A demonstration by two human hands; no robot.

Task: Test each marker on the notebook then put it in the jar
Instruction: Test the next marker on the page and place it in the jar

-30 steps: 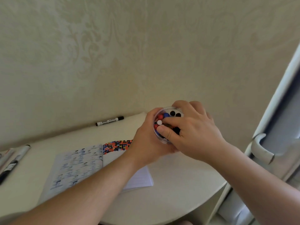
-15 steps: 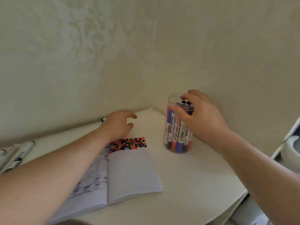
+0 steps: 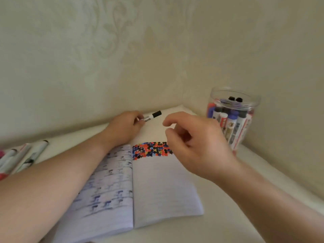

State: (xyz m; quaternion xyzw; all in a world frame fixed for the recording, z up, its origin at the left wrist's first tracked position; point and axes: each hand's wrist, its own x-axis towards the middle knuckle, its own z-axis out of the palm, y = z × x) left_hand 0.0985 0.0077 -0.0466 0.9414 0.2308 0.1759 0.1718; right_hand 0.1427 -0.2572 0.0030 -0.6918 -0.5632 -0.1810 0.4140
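Note:
An open lined notebook (image 3: 157, 186) lies on the table, with a patch of red, blue and black dots at the top of its right page. Behind it, near the wall, my left hand (image 3: 123, 128) grips a white marker with a black cap (image 3: 153, 115). My right hand (image 3: 196, 142) hovers over the notebook's top right corner, fingers loosely curled, holding nothing. A clear plastic jar (image 3: 233, 116) with several capped markers stands in the corner at the right.
Several more markers (image 3: 19, 158) lie at the table's left edge. Patterned walls meet in a corner right behind the jar. The table's (image 3: 228, 225) curved front edge runs along the lower right.
My right hand has let go of the jar and moved left over the notebook. My left hand reached to the wall and took hold of the black-capped marker.

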